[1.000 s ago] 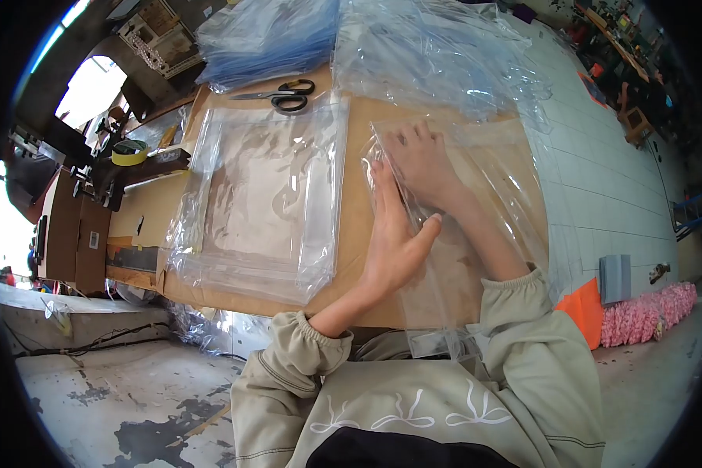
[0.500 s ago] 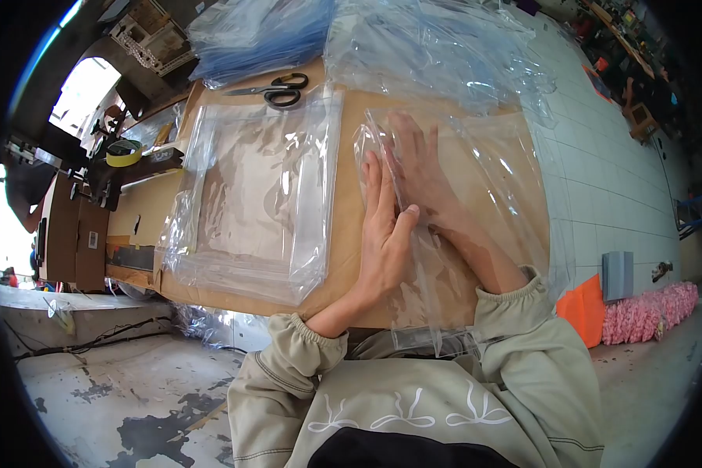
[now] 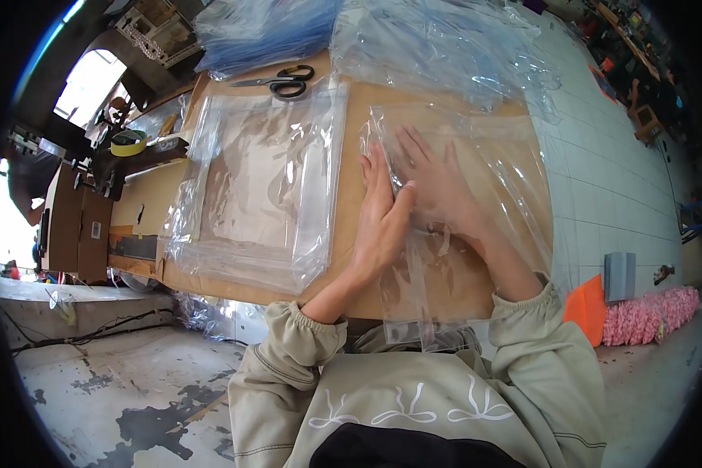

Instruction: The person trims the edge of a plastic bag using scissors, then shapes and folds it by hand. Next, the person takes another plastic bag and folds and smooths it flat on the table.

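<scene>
A clear plastic bag (image 3: 499, 168) lies in front of me on a cardboard-covered table. My right hand (image 3: 441, 187) is behind its clear film, apparently inside the bag, with fingers spread flat. On the bag's left edge rests my left hand (image 3: 381, 210), its fingers stretched out and thumb apart. To the left, a stack of clear plastic bags (image 3: 253, 183) lies flat. Black-handled scissors (image 3: 288, 82) lie just beyond that stack, blades pointing left.
Bluish plastic sheets (image 3: 269, 35) and a loose heap of clear plastic (image 3: 437, 51) cover the table's far side. A tape roll (image 3: 129, 143) sits on equipment at left. On the floor at right are an orange sheet (image 3: 585, 310) and a pink bundle (image 3: 651, 314).
My right hand has shifted slightly right and down beneath the film, its fingers spreading wider. My left hand stays along the bag's edge, and the bag's lower end has moved slightly left.
</scene>
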Motion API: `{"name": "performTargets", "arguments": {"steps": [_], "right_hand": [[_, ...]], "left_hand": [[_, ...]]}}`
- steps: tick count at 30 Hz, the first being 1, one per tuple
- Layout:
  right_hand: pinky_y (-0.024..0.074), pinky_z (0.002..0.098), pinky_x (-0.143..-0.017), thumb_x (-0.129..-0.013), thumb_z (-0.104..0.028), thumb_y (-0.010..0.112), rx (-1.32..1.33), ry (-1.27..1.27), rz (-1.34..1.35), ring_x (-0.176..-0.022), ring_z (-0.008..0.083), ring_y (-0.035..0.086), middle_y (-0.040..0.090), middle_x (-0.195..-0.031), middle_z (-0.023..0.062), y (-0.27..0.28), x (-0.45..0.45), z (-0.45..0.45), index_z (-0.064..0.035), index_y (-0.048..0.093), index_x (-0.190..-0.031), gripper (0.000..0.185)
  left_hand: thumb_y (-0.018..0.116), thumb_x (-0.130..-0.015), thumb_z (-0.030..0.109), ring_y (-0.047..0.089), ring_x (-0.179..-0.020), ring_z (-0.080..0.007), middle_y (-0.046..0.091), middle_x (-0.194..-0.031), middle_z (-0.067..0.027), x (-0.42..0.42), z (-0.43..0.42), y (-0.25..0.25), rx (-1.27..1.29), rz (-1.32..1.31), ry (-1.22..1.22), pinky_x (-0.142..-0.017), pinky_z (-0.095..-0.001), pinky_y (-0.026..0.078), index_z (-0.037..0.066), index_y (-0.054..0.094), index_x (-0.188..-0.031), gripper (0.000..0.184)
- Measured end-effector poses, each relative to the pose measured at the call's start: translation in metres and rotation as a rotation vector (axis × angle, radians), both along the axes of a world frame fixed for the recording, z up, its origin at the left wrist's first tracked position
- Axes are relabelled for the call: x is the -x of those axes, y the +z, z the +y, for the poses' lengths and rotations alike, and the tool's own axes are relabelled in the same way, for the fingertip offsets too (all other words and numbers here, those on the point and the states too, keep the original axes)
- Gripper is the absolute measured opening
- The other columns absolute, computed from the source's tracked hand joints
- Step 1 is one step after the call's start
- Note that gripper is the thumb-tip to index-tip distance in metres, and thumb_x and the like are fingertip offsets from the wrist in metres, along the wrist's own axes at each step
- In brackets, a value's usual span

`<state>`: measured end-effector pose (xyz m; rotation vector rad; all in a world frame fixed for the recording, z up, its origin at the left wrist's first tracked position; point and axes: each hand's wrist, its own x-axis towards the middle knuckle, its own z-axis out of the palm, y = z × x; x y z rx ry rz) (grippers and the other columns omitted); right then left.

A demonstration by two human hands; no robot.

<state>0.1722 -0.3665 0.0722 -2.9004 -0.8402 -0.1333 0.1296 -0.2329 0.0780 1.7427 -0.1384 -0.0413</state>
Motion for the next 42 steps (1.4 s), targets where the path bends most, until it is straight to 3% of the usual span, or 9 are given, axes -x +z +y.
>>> {"name": "performTargets", "arguments": {"steps": [3,9,15,19,24,28,33,36,42], "right_hand": [[0.0276,0.0598,-0.103,-0.078,-0.034,0.060,-0.088,0.113,-0.011,-0.134,0.0326,0.031,0.041,-0.138,0.0208,0.010,0.009,-0.008,-0.0093,0.040,-0.137,0.068],[0.0440,0.0491,-0.078,-0.085,-0.035,0.056,-0.700,0.063,0.074,-0.096,0.0369,0.058,0.059,-0.102,0.0153,0.006,-0.032,0.004,-0.0107,0.047,-0.121,0.044],[0.0471,0.0492,-0.073,-0.091,-0.040,0.048,-0.280,-0.077,-0.070,-0.083,0.0382,0.061,0.057,-0.097,0.0204,0.005,-0.036,0.022,-0.0135,0.044,-0.126,0.044],[0.0476,0.0485,-0.076,-0.090,-0.039,0.049,-0.493,-0.035,0.118,-0.089,0.0358,0.061,0.056,-0.105,0.0188,0.012,-0.035,0.017,-0.0158,0.048,-0.127,0.043],[0.0410,0.0442,-0.096,-0.089,-0.028,0.054,-0.776,0.206,0.248,-0.117,0.0332,0.049,0.047,-0.131,0.0141,-0.008,-0.023,-0.036,-0.0143,0.051,-0.129,0.043],[0.0382,0.0416,-0.102,-0.089,-0.025,0.057,-0.134,-0.061,-0.048,-0.125,0.0298,0.044,0.040,-0.143,0.0060,0.010,-0.015,-0.064,-0.0162,0.052,-0.132,0.044],[0.0332,0.0445,-0.105,-0.087,-0.025,0.061,-0.504,-0.054,0.103,-0.121,0.0260,0.049,0.048,-0.138,0.0053,0.001,-0.025,-0.102,-0.0161,0.051,-0.131,0.046],[0.0342,0.0431,-0.105,-0.085,-0.037,0.062,-0.607,-0.198,0.086,-0.114,0.0281,0.054,0.060,-0.116,0.0117,0.002,-0.035,-0.123,-0.0118,0.052,-0.128,0.051],[0.0293,0.0630,-0.099,-0.082,-0.045,0.065,0.155,-0.528,-0.334,-0.135,0.0344,0.030,0.039,-0.138,0.0059,0.012,-0.028,-0.107,-0.0165,0.044,-0.135,0.065]], "left_hand": [[0.051,-0.090,0.025,-0.004,-0.144,-0.0356,0.007,-0.154,-0.0236,-0.005,0.003,0.002,0.002,0.056,-0.055,-0.115,-0.0406,0.006,-0.006,0.009,-0.146,0.077],[0.054,-0.089,0.029,-0.008,-0.143,-0.0379,0.007,-0.154,-0.0242,-0.004,0.002,0.004,0.066,0.021,-0.067,-0.114,-0.0453,0.009,0.001,0.007,-0.148,0.081],[0.055,-0.087,0.029,-0.014,-0.141,-0.0412,0.000,-0.155,-0.0221,-0.010,0.009,0.033,-0.101,-0.148,-0.158,-0.113,-0.0482,0.010,0.008,-0.003,-0.150,0.088],[0.054,-0.086,0.027,-0.014,-0.141,-0.0417,-0.006,-0.154,-0.0238,-0.005,0.005,0.013,0.018,-0.118,-0.146,-0.113,-0.0497,0.004,0.002,-0.007,-0.148,0.090],[0.047,-0.088,0.027,-0.008,-0.141,-0.0435,-0.003,-0.151,-0.0306,0.006,-0.004,0.004,-0.353,-0.137,-0.109,-0.113,-0.0504,-0.003,-0.007,-0.005,-0.145,0.085],[0.041,-0.089,0.028,-0.005,-0.140,-0.0467,-0.002,-0.150,-0.0328,0.010,-0.015,-0.010,-0.677,-0.296,-0.071,-0.112,-0.0542,-0.001,-0.011,0.000,-0.144,0.078],[0.036,-0.090,0.028,-0.005,-0.139,-0.0495,0.000,-0.150,-0.0339,0.011,-0.016,-0.013,-0.791,-0.373,-0.096,-0.111,-0.0568,-0.001,-0.014,0.003,-0.143,0.075],[0.036,-0.089,0.027,-0.004,-0.139,-0.0501,0.000,-0.150,-0.0340,0.012,-0.014,-0.010,-0.777,-0.369,-0.103,-0.112,-0.0556,-0.001,-0.013,0.002,-0.143,0.075],[0.035,-0.089,0.026,-0.003,-0.141,-0.0464,0.000,-0.150,-0.0329,0.008,-0.004,-0.004,-0.492,-0.234,-0.179,-0.113,-0.0532,-0.001,-0.007,-0.004,-0.145,0.075]]}}
